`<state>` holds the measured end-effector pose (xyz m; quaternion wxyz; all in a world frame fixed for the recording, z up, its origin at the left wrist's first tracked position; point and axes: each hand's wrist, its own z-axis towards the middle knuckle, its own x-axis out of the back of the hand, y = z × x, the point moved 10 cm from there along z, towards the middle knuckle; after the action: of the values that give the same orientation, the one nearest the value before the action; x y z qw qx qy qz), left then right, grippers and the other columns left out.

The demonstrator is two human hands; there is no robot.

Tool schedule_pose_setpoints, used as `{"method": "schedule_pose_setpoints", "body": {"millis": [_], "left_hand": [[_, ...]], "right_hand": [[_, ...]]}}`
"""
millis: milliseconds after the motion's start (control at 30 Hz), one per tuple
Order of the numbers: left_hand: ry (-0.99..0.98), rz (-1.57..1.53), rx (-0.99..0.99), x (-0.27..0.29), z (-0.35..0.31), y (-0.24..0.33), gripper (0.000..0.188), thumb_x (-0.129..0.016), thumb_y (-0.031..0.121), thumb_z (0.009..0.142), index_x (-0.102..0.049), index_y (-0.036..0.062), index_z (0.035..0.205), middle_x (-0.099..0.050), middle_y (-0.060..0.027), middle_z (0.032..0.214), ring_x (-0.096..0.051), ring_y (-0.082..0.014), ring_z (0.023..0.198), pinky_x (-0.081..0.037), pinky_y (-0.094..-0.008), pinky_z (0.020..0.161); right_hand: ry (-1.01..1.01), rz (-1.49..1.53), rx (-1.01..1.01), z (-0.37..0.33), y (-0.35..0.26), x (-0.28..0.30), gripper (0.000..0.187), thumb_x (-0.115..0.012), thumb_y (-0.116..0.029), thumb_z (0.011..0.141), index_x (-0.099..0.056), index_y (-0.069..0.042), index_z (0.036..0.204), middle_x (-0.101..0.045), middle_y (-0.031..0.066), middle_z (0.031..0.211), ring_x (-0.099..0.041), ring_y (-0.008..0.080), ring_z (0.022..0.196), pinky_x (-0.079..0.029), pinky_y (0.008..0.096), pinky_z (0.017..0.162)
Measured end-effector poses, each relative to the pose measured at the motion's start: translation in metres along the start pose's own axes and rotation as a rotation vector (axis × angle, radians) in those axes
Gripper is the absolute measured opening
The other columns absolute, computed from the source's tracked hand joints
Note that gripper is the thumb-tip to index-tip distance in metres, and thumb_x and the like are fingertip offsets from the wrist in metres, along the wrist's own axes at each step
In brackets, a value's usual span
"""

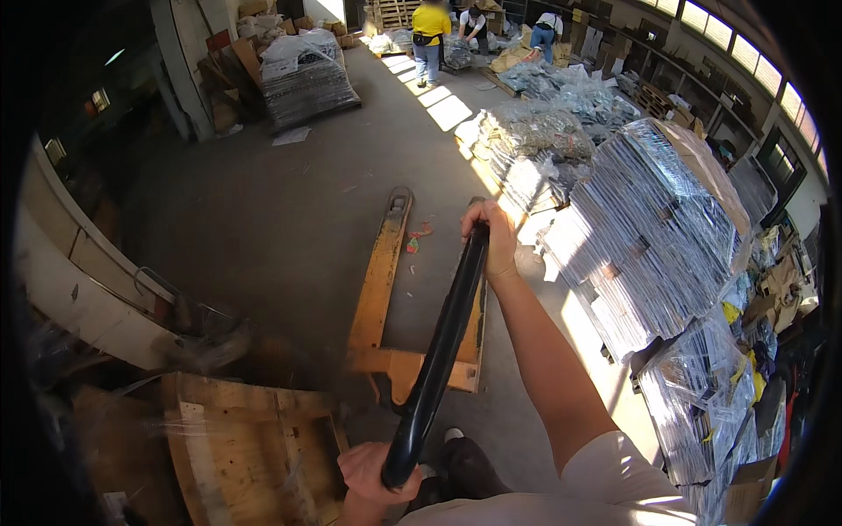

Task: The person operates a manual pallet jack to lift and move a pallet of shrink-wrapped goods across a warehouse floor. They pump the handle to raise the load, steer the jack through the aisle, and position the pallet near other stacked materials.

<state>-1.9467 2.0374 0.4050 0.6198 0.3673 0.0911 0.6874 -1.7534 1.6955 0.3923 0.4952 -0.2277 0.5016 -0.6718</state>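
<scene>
A yellow-orange pallet jack (377,289) stands on the floor before me, its two forks pointing away. Its black handle (438,359) slants across the view from lower left to upper right. My left hand (373,473) is closed round the handle's near lower end, beside my body. At the far upper end, my right hand (491,232) wraps over the bar with that arm stretched out. The handle and my right hand cover part of the right fork. Nothing rests on the left fork (386,254).
Film-wrapped stacks (649,228) line the right side, with bagged goods (535,140) beyond. Wooden pallets or boards (254,438) lie at lower left. A wrapped pallet load (307,79) stands at the back left. Several people work at the far end, one in a yellow top (430,39).
</scene>
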Motion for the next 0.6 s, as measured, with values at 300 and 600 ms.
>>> {"method": "schedule_pose_setpoints", "body": {"millis": [300,600], "left_hand": [[0.318,0.339,0.170,0.101,-0.010,-0.121,0.038,-0.057,0.003,0.096,-0.038,-0.0118,0.125,-0.060,-0.0164,0.077,-0.059,-0.0163,0.049,-0.048,-0.0274,0.043],[0.903,0.350,0.555,0.208,0.013,-0.238,0.035,-0.059,0.020,0.102,-0.052,-0.0014,0.128,-0.058,-0.0048,0.073,-0.051,-0.0103,0.055,-0.042,-0.0259,0.051]], "right_hand": [[-0.120,-0.178,0.187,0.053,0.018,-0.146,0.051,-0.035,-0.029,0.100,-0.064,0.000,0.070,-0.058,0.0141,0.061,-0.058,0.0297,0.058,-0.046,0.0392,0.065],[-0.070,-0.321,0.330,0.076,0.036,-0.249,0.042,-0.041,-0.021,0.100,-0.065,-0.002,0.071,-0.058,0.0150,0.063,-0.059,0.0341,0.060,-0.046,0.0413,0.061]]}}
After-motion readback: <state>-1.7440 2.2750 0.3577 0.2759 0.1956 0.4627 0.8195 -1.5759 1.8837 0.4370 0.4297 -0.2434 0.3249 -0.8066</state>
